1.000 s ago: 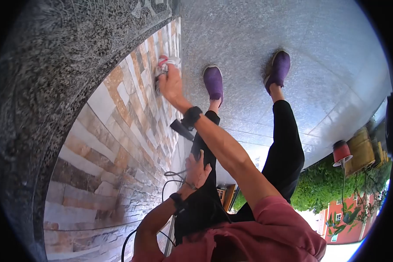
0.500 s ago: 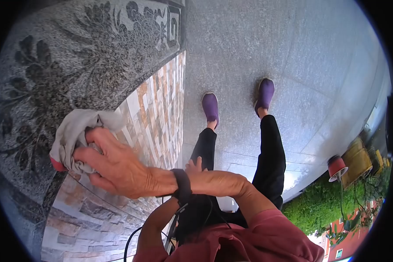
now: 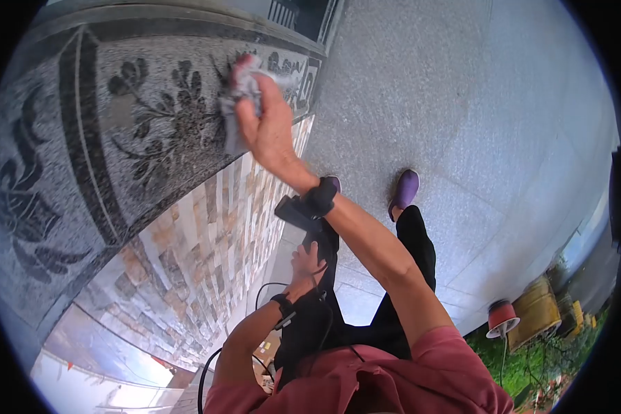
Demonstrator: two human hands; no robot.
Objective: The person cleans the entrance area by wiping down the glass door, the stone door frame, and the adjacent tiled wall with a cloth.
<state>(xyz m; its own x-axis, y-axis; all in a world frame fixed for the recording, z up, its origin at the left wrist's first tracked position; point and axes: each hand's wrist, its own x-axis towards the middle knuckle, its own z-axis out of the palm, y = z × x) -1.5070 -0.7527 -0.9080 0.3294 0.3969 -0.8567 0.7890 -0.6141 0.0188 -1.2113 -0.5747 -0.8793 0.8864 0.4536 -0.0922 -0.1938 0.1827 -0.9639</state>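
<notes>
Right hand point(image 3: 272, 138): fingers point(image 3: 272, 93) closed on cloth point(image 3: 244, 88) against panel point(image 3: 162, 103); left hand point(image 3: 307, 262), farther from panel, rests spread at leg point(image 3: 332, 250).

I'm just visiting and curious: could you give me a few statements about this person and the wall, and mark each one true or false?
1. The right hand grips a crumpled cloth. True.
2. The left hand holds a second cloth. False: no cloth shows in it; its fingers are spread near the left leg.
3. The grey stone panel is plain. False: it carries dark flower patterns.
4. A dark band is on each wrist. True.
5. The shirt is green. False: it is dusky red.
6. The shoe on the right foot is purple. True.
</notes>
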